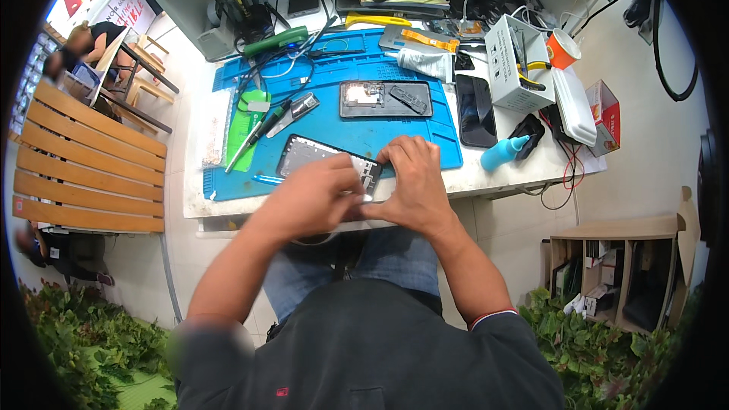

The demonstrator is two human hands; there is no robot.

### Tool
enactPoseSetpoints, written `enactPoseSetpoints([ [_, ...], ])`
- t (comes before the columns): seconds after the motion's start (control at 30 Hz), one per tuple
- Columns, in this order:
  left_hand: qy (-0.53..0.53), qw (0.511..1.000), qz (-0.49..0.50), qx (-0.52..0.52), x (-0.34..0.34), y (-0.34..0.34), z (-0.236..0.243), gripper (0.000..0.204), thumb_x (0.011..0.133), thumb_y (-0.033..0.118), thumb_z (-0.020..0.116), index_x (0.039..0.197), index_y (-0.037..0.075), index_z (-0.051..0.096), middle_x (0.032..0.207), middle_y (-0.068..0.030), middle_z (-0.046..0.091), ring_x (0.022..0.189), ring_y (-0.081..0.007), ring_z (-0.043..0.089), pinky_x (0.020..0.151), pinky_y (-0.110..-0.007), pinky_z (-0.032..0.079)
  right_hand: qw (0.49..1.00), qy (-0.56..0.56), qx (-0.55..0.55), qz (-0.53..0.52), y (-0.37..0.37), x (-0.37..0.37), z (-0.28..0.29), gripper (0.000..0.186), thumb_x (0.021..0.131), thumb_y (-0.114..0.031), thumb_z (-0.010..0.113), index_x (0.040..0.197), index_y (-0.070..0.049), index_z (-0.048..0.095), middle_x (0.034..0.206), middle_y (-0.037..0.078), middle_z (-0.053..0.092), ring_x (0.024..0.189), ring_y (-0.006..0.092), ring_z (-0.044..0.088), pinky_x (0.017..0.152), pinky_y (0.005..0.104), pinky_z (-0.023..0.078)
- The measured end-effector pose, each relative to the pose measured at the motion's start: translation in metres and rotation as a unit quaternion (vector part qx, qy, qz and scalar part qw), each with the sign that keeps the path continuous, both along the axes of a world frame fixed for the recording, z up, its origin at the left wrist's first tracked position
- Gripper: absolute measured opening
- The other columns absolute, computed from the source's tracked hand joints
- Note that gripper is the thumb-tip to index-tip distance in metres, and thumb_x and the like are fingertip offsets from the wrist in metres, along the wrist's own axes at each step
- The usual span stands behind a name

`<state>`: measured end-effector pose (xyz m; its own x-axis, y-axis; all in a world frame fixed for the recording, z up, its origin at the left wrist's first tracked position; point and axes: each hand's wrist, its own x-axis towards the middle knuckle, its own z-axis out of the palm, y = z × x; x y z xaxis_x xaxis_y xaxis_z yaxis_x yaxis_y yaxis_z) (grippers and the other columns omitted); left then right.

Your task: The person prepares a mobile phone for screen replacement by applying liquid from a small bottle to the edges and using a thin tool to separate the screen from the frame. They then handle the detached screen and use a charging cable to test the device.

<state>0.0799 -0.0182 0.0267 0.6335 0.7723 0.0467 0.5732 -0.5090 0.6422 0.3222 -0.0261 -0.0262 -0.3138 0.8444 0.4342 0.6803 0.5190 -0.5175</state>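
At the mat's near edge lies a phone frame (304,152), dark-rimmed with a silvery inner plate, tilted slightly. My right hand (416,186) grips its right end, fingers over the far corner and thumb at the near side. Over the frame's near edge is my left hand (315,197), closed and slightly blurred. A small whitish bit shows by its fingertips; what it holds cannot be made out. Beyond the hands, an opened phone body (364,110) with its inner parts showing lies on the blue work mat (323,123).
Left on the mat are a pen-like tool (258,137), a metal blade tool (298,112) and a green strip (237,140). Right stand a dark phone (476,110), a blue bottle (501,153) and a white box (510,61). Behind lie a white tube (425,64) and cables.
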Motion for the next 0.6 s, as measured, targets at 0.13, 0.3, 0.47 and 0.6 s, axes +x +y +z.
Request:
enactPoseSetpoints([
  [0.13, 0.051, 0.995, 0.041, 0.069, -0.036, 0.029, 0.027, 0.08, 0.068, 0.04, 0.109, 0.136, 0.011, 0.077, 0.135, -0.0127, 0.069, 0.123, -0.038, 0.072, 0.106, -0.046, 0.06, 0.999, 0.032, -0.002, 0.021, 0.009, 0.004, 0.0, 0.076, 0.058, -0.043, 0.108, 0.114, -0.007, 0.071, 0.117, 0.009, 0.068, 0.115, 0.0334, 0.064, 0.105, 0.0474, 0.044],
  [0.3, 0.124, 0.991, 0.016, 0.043, -0.053, 0.057, 0.022, 0.093, 0.06, 0.048, 0.11, 0.138, 0.009, 0.077, 0.131, -0.0122, 0.073, 0.124, -0.0371, 0.072, 0.109, -0.046, 0.058, 0.984, 0.134, -0.079, 0.082, 0.028, 0.003, 0.017, 0.08, 0.062, -0.043, 0.11, 0.121, -0.006, 0.07, 0.129, 0.013, 0.071, 0.132, 0.0319, 0.065, 0.112, 0.0453, 0.049],
  [0.47, -0.011, 0.984, 0.17, -0.042, -0.03, 0.027, 0.049, 0.086, 0.065, 0.059, 0.106, 0.122, 0.001, 0.08, 0.114, -0.018, 0.079, 0.107, -0.0357, 0.077, 0.093, -0.042, 0.061, 0.801, 0.535, -0.202, 0.178, 0.032, -0.028, -0.014, 0.086, 0.108, -0.042, 0.081, 0.175, -0.007, 0.038, 0.171, 0.017, 0.051, 0.152, 0.0343, 0.059, 0.122, 0.0508, 0.052],
  [0.6, 0.012, 0.97, 0.241, 0.038, -0.015, -0.015, 0.029, 0.09, 0.069, 0.072, 0.101, 0.115, -0.003, 0.08, 0.111, -0.02, 0.08, 0.105, -0.0398, 0.079, 0.092, -0.048, 0.061, 0.584, 0.729, -0.274, 0.231, 0.008, -0.079, 0.005, 0.073, 0.125, -0.053, 0.043, 0.183, -0.012, 0.027, 0.171, 0.02, 0.049, 0.152, 0.0359, 0.059, 0.124, 0.0544, 0.055],
])
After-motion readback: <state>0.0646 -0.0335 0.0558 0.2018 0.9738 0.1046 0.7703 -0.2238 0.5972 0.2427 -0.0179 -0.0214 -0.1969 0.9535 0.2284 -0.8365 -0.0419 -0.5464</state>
